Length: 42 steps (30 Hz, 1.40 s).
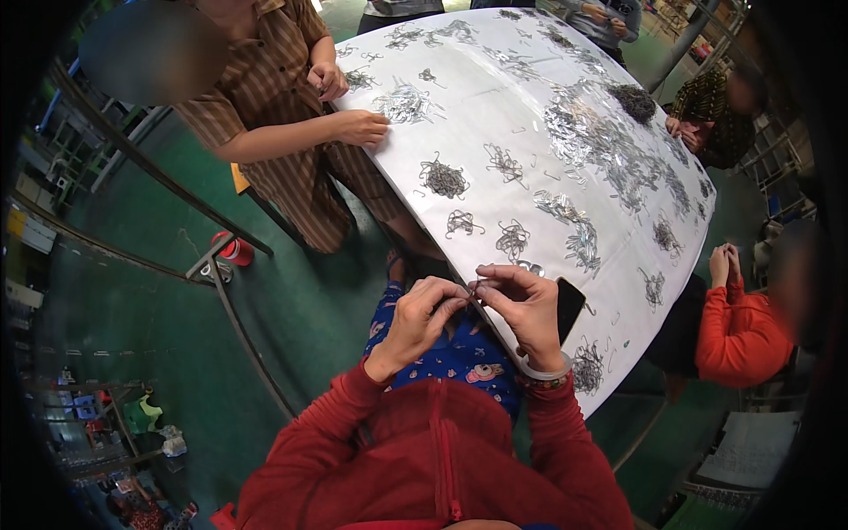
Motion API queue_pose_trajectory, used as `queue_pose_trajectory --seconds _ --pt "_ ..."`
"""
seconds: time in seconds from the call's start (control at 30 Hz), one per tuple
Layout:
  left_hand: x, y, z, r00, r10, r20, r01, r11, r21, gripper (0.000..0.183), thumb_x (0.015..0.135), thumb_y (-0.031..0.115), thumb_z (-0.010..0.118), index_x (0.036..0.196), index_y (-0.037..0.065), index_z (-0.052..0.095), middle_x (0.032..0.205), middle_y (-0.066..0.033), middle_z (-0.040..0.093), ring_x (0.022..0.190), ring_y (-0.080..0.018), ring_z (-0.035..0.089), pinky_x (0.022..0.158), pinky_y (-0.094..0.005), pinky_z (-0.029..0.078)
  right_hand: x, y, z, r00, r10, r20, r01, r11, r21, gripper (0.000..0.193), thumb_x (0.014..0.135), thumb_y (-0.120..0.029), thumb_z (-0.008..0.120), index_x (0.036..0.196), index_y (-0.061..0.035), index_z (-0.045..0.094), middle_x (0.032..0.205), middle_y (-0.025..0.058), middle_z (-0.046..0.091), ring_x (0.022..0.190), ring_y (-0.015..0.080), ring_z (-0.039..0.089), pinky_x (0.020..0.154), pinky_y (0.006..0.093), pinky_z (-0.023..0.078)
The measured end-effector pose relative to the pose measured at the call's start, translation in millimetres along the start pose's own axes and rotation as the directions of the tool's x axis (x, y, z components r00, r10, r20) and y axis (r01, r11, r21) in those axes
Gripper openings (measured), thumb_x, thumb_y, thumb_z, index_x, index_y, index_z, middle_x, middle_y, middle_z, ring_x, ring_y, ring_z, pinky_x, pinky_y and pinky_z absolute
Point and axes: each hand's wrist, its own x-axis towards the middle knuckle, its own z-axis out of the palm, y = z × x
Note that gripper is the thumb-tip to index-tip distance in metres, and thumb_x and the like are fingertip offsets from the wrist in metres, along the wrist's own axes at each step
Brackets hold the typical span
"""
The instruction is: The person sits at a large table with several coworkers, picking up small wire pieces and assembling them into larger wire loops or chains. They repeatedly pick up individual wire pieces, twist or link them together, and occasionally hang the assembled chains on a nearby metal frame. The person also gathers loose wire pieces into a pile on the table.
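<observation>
A large white plastic-covered work table (495,106) carries many small tangled heaps of bent silver wire clips (443,179), thickest toward the far right. A black flat phone (570,305) lies at the near edge, beside another wire heap (586,364).

Even overhead light glares off the white worktop (530,115); edges bend and darken, faces blurred, centre sharp.
</observation>
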Motion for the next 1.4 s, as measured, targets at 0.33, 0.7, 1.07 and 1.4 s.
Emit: queue_pose_trajectory --seconds 0.33,0.7,1.07,1.4 --pt "1.6 -15.3 3.4 0.982 -0.17 -0.08 0.152 0.97 -0.191 0.028 0.089 0.012 0.064 0.116 0.002 0.061 0.107 -0.0076 0.068 0.094 -0.0186 0.063 0.08 -0.0307 0.048 2.2 23.4 1.2 0.997 -0.057 -0.045 0.058 0.998 0.028 0.017 0.079 0.006 0.068 0.095 0.0019 0.074 0.085 0.0083 0.071 0.077 0.0109 0.065 0.07 0.0222 0.05" --pt "245.1 -156.0 87.2 0.986 -0.099 0.137 0.006 0.831 0.557 0.02 0.089 0.017 0.06 0.085 0.001 0.07 0.084 -0.0176 0.068 0.08 -0.0334 0.066 0.075 -0.0434 0.052 5.6 20.9 3.9 0.995 -0.099 0.023 0.099 0.995 -0.025 0.019 0.078 0.008 0.069 0.097 0.0031 0.073 0.086 0.0108 0.071 0.077 0.013 0.066 0.071 0.023 0.051" --pt "232.1 -154.6 97.2 0.906 0.112 0.409 -0.387 0.61 0.691 0.018 0.074 -0.004 0.059 0.091 -0.008 0.059 0.092 -0.0228 0.06 0.089 -0.0343 0.062 0.066 -0.0393 0.058 -1.1 23.0 6.1 0.987 -0.158 0.03 0.159 0.986 -0.046 0.018 0.079 0.007 0.068 0.096 0.0027 0.073 0.083 0.0101 0.07 0.074 0.0124 0.065 0.067 0.0222 0.05" --pt "186.6 -76.1 34.6 0.97 -0.071 0.231 -0.002 0.952 0.305 0.011 0.088 0.007 0.062 0.095 -0.001 0.063 0.086 -0.0137 0.068 0.08 -0.0201 0.065 0.069 -0.032 0.051 -10.0 22.9 15.8 0.99 -0.144 -0.014 0.142 0.987 -0.078 0.018 0.079 0.005 0.068 0.096 0.0023 0.073 0.083 0.0094 0.07 0.074 0.0126 0.065 0.068 0.0229 0.05"
